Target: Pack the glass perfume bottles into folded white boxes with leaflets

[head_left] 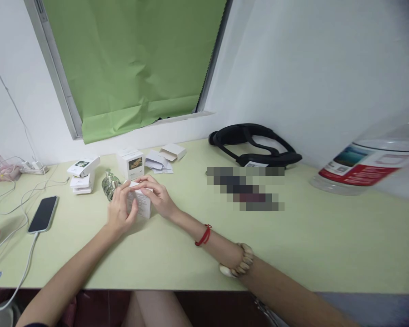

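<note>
A small white box [142,205] with fine print on its side stands on the pale green table between my two hands. My left hand [120,212] grips its left side, thumb toward me and fingers near the top. From the right, my right hand [159,199] curls its fingers over the box's top edge, so most of the top is hidden. Just behind my left hand are green glass bottles [109,185], partly covered by it. Another white box [132,164], with a dark picture on its front, stands behind my hands.
Stacked small white boxes [82,177] lie left of the bottles. Opened white cartons [168,153] lie at the back. A black headset [259,158] and a large plastic bottle [356,165] stand right. A phone [43,214] with a cable lies left. One patch is pixelated.
</note>
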Motion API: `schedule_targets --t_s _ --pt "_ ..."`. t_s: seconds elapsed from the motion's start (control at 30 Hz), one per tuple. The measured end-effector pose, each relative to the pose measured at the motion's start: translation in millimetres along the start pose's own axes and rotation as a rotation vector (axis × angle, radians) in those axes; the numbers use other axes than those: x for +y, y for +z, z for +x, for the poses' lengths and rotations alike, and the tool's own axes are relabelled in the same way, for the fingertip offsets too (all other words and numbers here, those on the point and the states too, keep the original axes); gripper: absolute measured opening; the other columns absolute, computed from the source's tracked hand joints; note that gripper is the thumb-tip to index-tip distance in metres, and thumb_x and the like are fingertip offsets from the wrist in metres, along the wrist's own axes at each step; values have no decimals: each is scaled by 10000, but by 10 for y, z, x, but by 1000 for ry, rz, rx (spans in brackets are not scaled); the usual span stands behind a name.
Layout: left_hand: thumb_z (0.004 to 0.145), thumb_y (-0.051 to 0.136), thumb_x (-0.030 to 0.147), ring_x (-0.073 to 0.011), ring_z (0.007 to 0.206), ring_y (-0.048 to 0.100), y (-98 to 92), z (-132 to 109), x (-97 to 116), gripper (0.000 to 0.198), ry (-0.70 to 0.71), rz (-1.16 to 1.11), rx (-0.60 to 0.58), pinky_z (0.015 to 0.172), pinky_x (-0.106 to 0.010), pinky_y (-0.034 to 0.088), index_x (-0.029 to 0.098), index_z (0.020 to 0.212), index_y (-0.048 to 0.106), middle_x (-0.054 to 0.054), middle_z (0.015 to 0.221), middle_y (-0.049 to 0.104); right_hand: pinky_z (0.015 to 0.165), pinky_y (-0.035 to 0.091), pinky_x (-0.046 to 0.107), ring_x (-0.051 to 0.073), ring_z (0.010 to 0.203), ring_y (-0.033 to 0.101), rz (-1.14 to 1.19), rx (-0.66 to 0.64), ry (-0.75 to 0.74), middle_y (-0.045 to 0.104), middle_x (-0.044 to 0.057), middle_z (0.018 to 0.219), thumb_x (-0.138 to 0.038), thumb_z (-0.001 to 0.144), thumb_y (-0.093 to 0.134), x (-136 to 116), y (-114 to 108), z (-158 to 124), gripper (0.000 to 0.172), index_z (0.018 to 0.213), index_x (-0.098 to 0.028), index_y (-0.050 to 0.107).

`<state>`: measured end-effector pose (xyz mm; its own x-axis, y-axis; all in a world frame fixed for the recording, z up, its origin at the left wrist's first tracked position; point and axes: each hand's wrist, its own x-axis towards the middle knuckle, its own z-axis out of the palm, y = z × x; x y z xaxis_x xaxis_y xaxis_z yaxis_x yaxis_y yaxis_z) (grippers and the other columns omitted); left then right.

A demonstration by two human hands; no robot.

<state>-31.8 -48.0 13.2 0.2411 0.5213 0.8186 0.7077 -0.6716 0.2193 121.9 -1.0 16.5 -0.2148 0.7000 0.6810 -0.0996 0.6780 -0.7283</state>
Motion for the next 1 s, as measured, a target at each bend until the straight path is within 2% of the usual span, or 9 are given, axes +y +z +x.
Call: schedule_targets --t_s 0.3,0.77,1.0 --pt "946 437 249 -223 1275 511 -15 0 16 336 -32 12 -67 966 -362 500 187 1274 471 -152 1352 529 927 455 397 237 1041 558 32 17 43 600 75 983 -379 866 546 12 6 11 244 857 -226 736" --pt "938 436 219 -215 1269 518 -23 -6 -26 323 -9 -9 -50 949 -344 510 177 1254 491 -155 1337 540 897 469 387 235 1029 565 38 -8 37 600 78 976 -368 869 543 -5 6 6 236 868 -220 727" --pt "928 431 216 -218 1261 525 -24 -2 -15 327 -23 18 -74 931 -347 523 181 1247 490 -156 1335 540 930 456 403 240 1043 563 22 -9 40 611 77 984 -392 874 538 4 2 -2 246 877 -220 712"
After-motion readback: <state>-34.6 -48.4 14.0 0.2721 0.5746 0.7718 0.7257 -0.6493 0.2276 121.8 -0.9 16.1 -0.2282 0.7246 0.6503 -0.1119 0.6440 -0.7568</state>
